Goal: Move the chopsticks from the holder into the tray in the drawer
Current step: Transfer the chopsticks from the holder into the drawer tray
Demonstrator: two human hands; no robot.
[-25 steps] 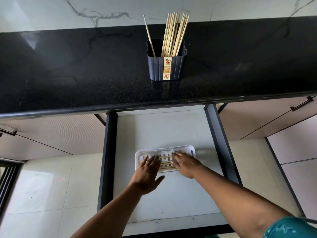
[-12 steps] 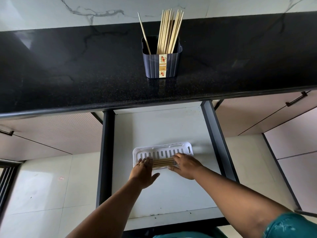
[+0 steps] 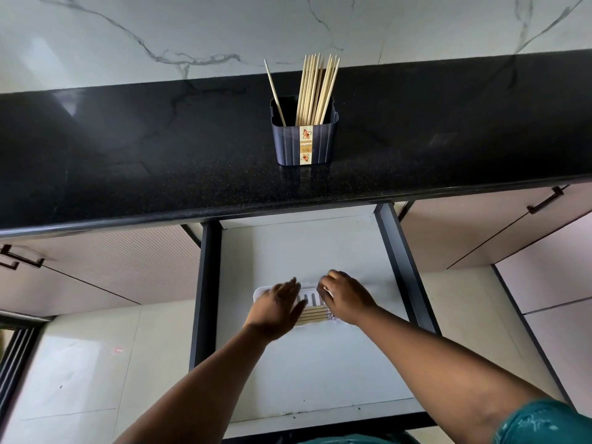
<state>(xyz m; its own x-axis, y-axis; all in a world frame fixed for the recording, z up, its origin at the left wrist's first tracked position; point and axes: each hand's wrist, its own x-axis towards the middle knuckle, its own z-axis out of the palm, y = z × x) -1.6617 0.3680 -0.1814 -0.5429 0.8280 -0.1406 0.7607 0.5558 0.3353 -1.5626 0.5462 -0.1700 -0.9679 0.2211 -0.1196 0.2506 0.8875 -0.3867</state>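
Chopsticks in tray.

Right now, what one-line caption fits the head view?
Both hands, left hand and right hand, over the white slotted tray in the open drawer; wooden chopsticks remain in the dark holder.

Dark blue ribbed holder; pale wooden chopsticks; white slotted tray; black speckled counter.

Left hand flat with straight fingers, right hand loosely curled, both arms outstretched.
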